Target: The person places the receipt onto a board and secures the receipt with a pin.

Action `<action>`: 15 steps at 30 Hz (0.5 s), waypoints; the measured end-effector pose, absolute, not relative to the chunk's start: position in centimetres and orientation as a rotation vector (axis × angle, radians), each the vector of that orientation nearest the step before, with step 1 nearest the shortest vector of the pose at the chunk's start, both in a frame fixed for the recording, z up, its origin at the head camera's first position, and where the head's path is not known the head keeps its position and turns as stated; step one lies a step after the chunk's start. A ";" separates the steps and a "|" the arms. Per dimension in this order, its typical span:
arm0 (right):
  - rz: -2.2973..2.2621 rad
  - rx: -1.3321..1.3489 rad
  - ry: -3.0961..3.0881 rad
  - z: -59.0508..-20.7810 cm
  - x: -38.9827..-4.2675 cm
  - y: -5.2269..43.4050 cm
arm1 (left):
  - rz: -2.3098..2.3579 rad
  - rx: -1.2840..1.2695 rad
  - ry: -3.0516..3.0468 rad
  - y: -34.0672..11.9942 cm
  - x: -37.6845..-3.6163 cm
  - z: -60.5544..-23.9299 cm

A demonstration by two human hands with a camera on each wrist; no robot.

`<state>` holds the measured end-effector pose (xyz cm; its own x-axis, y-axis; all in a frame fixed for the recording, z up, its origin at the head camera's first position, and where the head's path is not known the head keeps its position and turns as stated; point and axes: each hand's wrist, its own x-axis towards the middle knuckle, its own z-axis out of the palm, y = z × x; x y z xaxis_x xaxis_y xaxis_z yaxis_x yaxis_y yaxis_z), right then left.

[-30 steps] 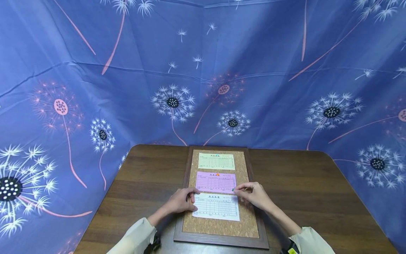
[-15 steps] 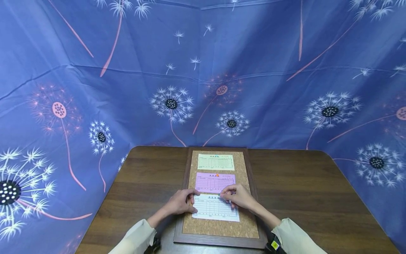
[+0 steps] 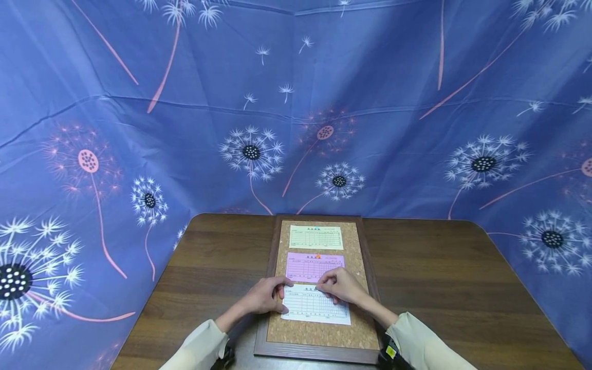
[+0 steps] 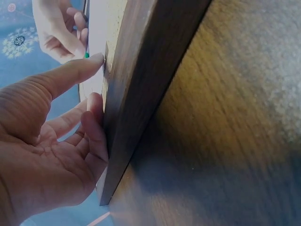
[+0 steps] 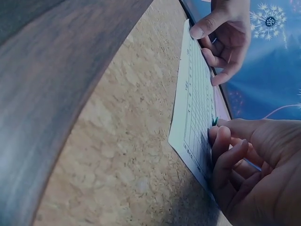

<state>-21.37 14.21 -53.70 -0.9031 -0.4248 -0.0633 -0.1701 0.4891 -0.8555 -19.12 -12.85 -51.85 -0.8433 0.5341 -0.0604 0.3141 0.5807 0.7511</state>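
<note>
A white printed form (image 3: 314, 308) lies on the framed cork board (image 3: 324, 335) below a purple form (image 3: 305, 267). My left hand (image 3: 264, 296) rests at the white form's left side, thumb and forefinger spread apart, with the thumb tip pressing its edge. At the form's top edge, near the middle, my right hand (image 3: 343, 286) pinches a small green push pin (image 5: 215, 121) between thumb and forefinger. The pin's point is hidden, so whether it has entered the cork cannot be told. In the left wrist view the green push pin (image 4: 87, 55) shows beyond my left thumb.
An orange push pin (image 3: 317, 256) sits at the purple form's top. Higher up, a pale green form (image 3: 316, 238) has a blue push pin (image 3: 316, 227). The board lies on a brown wooden table (image 3: 430, 277), with a blue dandelion-print cloth (image 3: 398, 128) behind.
My right hand has moved left with the green push pin, from the purple form's lower right corner to the white form's top middle. My left hand has stayed at the left edge.
</note>
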 end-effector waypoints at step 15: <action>-1.331 -0.567 2.475 -53.1 -21.5 14.2 | 1.100 0.689 2.530 -12.9 -19.1 -51.6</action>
